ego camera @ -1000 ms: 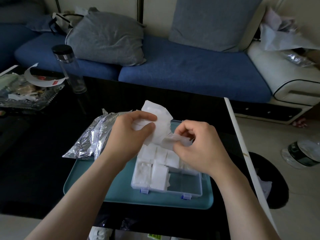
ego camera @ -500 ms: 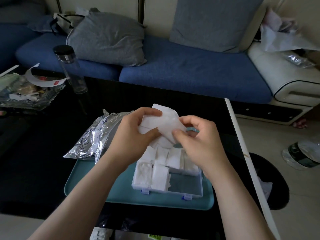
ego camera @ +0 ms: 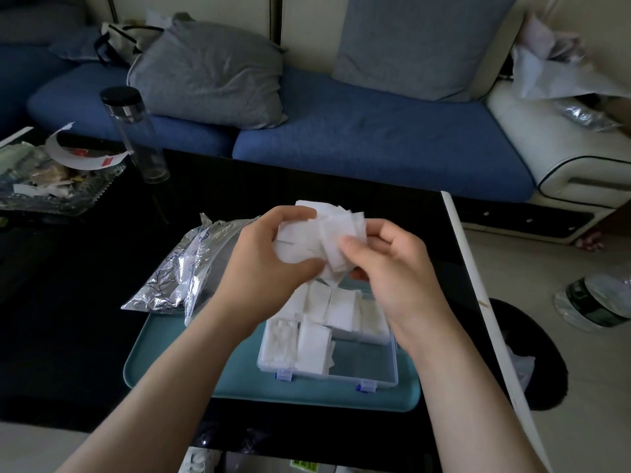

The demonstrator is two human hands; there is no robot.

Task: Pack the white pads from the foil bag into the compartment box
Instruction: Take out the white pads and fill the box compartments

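Left hand [ego camera: 269,257] clutching wad of white pads [ego camera: 307,240] above compartment box [ego camera: 375,375]. Right hand [ego camera: 392,268] pinching front pad's edge. Pads look featherlight, soft, floppy, likely clingy: peel one by corner, gentle pinch. Foil bag [ego camera: 177,274] lying left of box.

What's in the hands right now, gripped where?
A bunch of white pads, held above the compartment box: left hand grips its left side, right hand pinches its right edge.
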